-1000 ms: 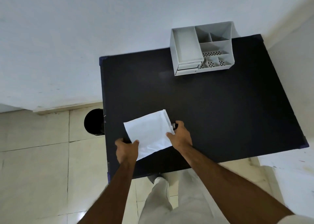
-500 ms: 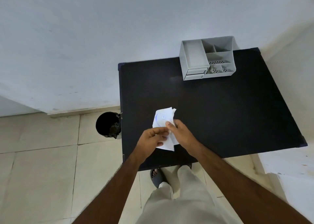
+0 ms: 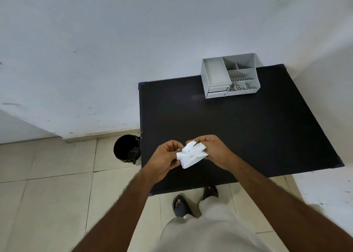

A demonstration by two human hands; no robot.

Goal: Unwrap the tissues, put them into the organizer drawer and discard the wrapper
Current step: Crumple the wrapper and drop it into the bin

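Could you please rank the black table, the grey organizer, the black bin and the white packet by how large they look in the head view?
1. Table, by far the largest.
2. Organizer.
3. Bin and packet look about alike; the packet, held in both hands, is nearer the camera, so I would not rank them.

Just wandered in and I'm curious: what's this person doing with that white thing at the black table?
A person stands at a black table, gripping a small white tissue packet with the left hand and right hand, apparently working the wrapper open. The grey organizer sits at the table's far edge, its drawers shut. A black bin waits on the floor beside the table, probably for the wrapper.
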